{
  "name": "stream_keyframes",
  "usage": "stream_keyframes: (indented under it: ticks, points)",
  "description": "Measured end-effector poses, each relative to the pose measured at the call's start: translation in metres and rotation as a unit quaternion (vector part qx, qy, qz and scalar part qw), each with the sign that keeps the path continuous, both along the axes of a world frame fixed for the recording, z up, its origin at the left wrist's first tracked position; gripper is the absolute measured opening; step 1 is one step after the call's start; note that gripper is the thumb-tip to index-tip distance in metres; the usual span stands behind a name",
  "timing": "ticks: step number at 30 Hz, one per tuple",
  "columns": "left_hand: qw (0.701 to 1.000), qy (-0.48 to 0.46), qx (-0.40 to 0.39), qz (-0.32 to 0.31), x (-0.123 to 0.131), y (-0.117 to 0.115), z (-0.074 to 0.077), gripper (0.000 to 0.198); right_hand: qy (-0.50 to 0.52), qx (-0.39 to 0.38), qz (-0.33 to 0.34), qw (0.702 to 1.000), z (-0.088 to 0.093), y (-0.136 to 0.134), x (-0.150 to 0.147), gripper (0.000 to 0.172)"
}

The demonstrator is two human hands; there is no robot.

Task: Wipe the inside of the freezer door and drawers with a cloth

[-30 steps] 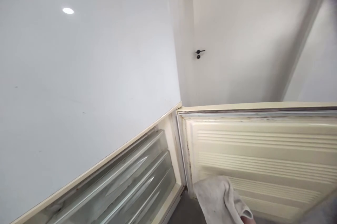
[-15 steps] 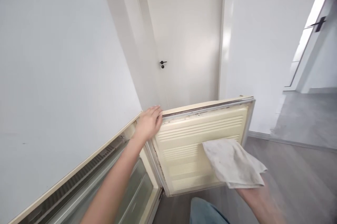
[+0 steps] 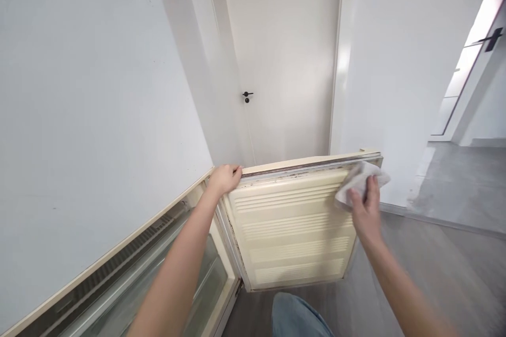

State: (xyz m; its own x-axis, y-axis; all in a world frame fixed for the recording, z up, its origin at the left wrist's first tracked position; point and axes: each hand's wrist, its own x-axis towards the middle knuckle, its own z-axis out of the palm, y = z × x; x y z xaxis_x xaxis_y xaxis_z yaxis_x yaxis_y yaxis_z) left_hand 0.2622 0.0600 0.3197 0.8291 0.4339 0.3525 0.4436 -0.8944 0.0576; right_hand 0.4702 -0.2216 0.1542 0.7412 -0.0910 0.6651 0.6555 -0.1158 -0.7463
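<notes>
An open cream freezer door point(image 3: 292, 231) with a ribbed inner panel and a stained seal swings out toward me. My left hand point(image 3: 224, 177) grips its top edge at the hinge-side corner. My right hand point(image 3: 366, 214) presses a crumpled white cloth point(image 3: 360, 181) flat against the door's upper right corner, fingers spread over the cloth.
The freezer cabinet point(image 3: 158, 273) with clear drawer fronts runs along the white wall at left. A white room door with a black handle point(image 3: 247, 96) stands behind. Grey floor point(image 3: 446, 252) stretches to the right toward another door. My knee in blue jeans point(image 3: 296, 316) shows below.
My left hand has closed on the door's top corner. My right hand has carried the cloth up and to the right, from hanging loose in front of the panel onto the upper right corner.
</notes>
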Motion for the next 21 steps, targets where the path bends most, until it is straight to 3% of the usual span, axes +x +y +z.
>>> stream_keyframes:
  ticks: [4, 8, 11, 16, 21]
  points:
    - [1.000, -0.001, -0.002, 0.006, -0.001, -0.003, 0.001, 0.046, -0.077, -0.082, -0.079, 0.991, -0.014, 0.025, 0.007, 0.084]
    - [1.000, -0.002, -0.003, 0.017, -0.001, -0.004, 0.000, 0.047, -0.120, -0.110, -0.096, 0.982, -0.021, 0.056, -0.009, 0.079]
    - [1.000, -0.002, -0.002, 0.023, 0.000, -0.003, -0.001, 0.047, -0.150, -0.149, -0.076, 0.974, -0.021, 0.091, -0.043, 0.077]
    - [1.000, -0.001, 0.000, 0.028, 0.001, -0.002, 0.000, 0.046, -0.243, -0.237, -0.018, 0.940, -0.007, 0.149, -0.125, 0.071]
    - [1.000, -0.003, -0.003, 0.021, 0.000, -0.001, 0.000, 0.044, -0.296, -0.284, 0.045, 0.911, 0.008, 0.181, -0.179, 0.060]
